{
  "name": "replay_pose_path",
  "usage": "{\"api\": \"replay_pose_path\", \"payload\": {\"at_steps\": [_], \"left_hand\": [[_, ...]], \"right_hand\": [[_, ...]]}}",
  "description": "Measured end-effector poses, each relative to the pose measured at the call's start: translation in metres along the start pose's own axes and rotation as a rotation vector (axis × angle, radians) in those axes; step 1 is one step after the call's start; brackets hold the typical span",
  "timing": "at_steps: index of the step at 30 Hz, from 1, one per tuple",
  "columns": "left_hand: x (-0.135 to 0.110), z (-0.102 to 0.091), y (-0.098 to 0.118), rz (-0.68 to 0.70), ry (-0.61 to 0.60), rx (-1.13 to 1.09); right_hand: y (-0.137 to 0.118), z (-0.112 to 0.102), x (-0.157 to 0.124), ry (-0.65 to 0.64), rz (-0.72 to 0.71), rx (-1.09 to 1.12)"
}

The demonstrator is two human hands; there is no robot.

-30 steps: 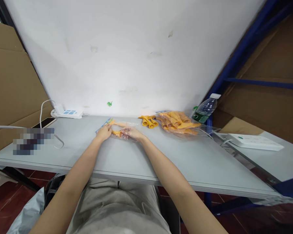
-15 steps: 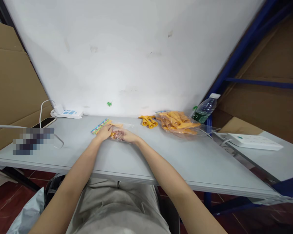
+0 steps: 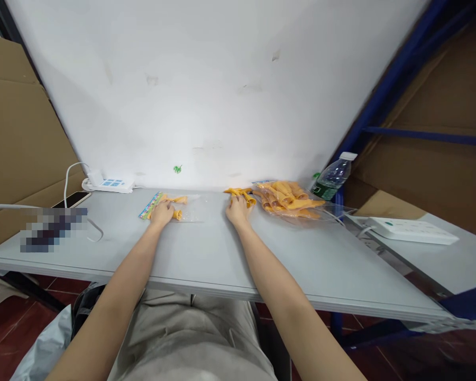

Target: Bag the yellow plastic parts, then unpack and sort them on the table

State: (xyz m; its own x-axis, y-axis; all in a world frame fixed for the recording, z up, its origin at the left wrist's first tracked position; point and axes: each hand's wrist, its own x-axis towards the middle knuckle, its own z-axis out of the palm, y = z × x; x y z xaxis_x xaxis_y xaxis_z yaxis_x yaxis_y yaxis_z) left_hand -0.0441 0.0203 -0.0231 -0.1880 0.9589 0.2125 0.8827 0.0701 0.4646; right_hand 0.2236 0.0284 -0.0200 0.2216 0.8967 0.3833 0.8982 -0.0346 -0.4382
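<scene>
A white wall (image 3: 222, 95) rises behind a grey desk (image 3: 206, 254) that spans most of the view. A brown carton (image 3: 16, 148) stands at the left end of the desk, and a blue frame (image 3: 399, 79) slants up on the right. The person's two bare arms reach forward over the near edge.

Toward the right of the desk, near the wall, lies a full bag (image 3: 289, 198), clear and packed with orange horn-shaped pieces. A small bag (image 3: 194, 209), also clear, lies flat left of the middle, a bright printed strip along its left end and orange pieces showing inside; its right part looks unfilled. A bottle (image 3: 333, 180) with a white cap and green label is just behind the full bag. One white power strip (image 3: 416, 233) lies far right, another by the wall at left, with a dark phone (image 3: 77, 198) near it.

The left hand (image 3: 161, 212) rests on the small bag, fingers over the pieces inside; whether it grips or only presses cannot be told. The right hand (image 3: 238, 209) is on the loose pieces (image 3: 252, 202) just left of the full bag, fingers curled over them; whether they close on one is hidden.
</scene>
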Motion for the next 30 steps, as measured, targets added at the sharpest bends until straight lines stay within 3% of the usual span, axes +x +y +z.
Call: {"api": "replay_pose_path", "payload": {"at_steps": [9, 13, 18, 30], "left_hand": [[-0.001, -0.002, 0.001, 0.007, -0.010, 0.016], [-0.002, -0.004, 0.002, -0.008, -0.028, 0.012], [-0.003, -0.006, 0.004, -0.007, -0.039, 0.008], [-0.002, -0.003, 0.001, 0.026, 0.002, -0.008]], "right_hand": [[-0.021, -0.007, -0.008, -0.106, -0.102, 0.000], [-0.024, -0.006, -0.010, -0.192, -0.137, 0.001], [-0.025, -0.003, -0.012, -0.208, -0.188, 0.064], [-0.028, 0.001, -0.009, -0.483, -0.222, 0.400]]}}
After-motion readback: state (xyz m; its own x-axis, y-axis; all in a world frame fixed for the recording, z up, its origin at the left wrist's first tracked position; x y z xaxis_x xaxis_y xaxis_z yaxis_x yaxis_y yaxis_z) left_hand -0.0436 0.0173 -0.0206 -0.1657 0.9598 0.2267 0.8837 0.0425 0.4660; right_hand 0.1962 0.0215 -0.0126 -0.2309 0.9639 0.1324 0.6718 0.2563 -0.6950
